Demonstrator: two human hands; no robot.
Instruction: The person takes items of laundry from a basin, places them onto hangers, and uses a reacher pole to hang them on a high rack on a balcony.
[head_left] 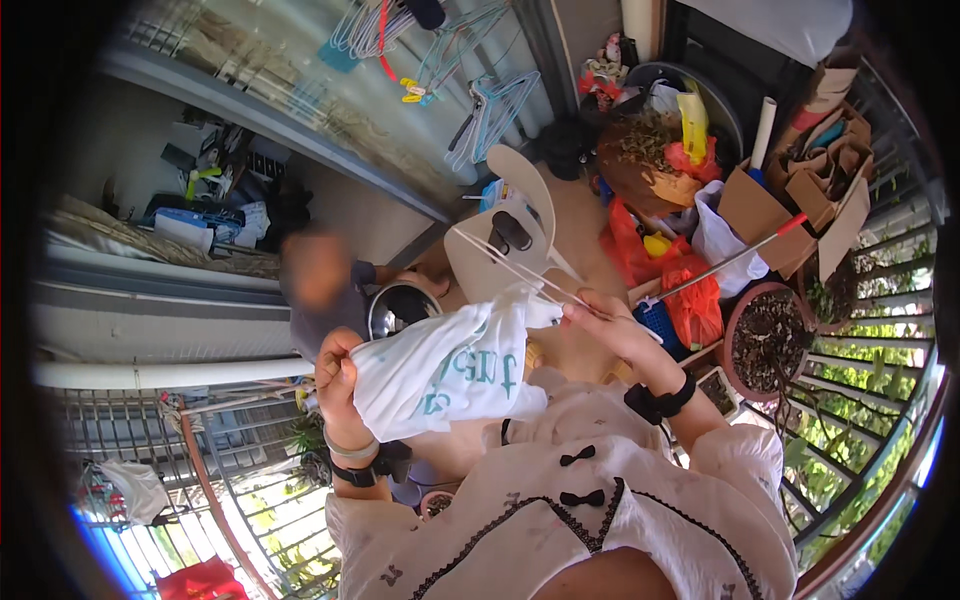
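A white cloth garment with green printing, probably a T-shirt, is stretched between my hands in front of my body. My left hand is closed on its left edge, the fingers pinching the fabric. At the other end my right hand grips a thin white clothes hanger, whose slim arms stick out past the cloth. The garment's gathered end lies against the right fingers. Whether the hanger is inside the garment I cannot tell. A dark band sits on each of my wrists.
A person crouches at the left beside a metal basin. A beige chair stands ahead. Several hangers hang above. Rightward are red bags, cardboard boxes, a plant pot and a railing.
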